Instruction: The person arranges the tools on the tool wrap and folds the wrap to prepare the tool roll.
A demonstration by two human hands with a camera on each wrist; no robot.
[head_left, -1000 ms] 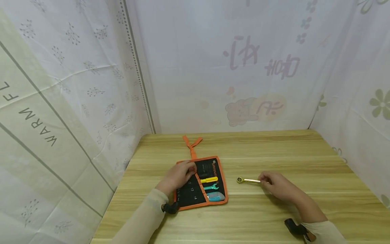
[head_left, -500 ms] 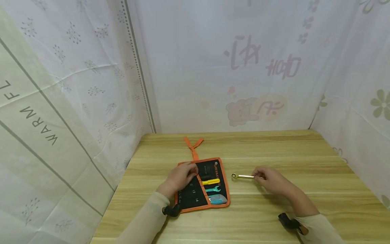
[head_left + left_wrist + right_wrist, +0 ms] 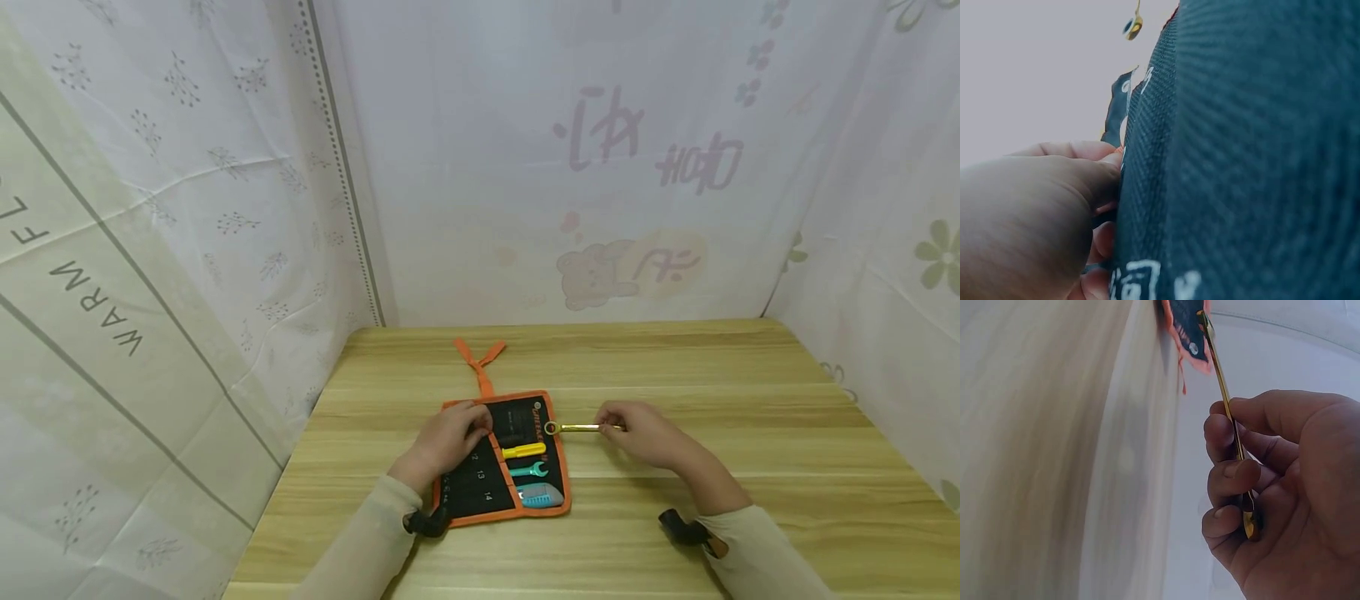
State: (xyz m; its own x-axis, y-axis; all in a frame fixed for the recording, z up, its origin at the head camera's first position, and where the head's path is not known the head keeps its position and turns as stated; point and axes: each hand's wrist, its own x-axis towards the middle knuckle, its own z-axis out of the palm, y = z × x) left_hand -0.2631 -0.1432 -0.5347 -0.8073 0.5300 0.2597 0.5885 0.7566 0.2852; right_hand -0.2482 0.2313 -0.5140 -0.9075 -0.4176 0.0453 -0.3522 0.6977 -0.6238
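Observation:
A black tool pouch with orange trim (image 3: 471, 500) lies unfolded on the table. My left hand (image 3: 442, 439) is over its upper left part and pinches the orange edge of the pocket between thumb and fingers, as the left wrist view shows up close. My right hand (image 3: 643, 435) holds a gold ratcheting wrench (image 3: 579, 427) by its shaft, fingers curled round it in the right wrist view. The wrench's ring end overlaps the pouch's right edge in the head view. From the pocket stick out a yellow handle (image 3: 525, 451), a teal open-end wrench (image 3: 531, 470) and a grey-and-teal utility knife (image 3: 542, 496).
An orange tie strap (image 3: 482, 367) runs from the pouch toward the table's back edge. The wood-grain table (image 3: 675, 358) is enclosed by printed curtains (image 3: 465, 167) at the back and both sides. Black wrist cameras (image 3: 427, 522) sit on both forearms.
My right hand has moved left with the gold wrench, bringing its ring end from bare table to the pouch's right edge. The left hand and pouch have shifted slightly right and down in view.

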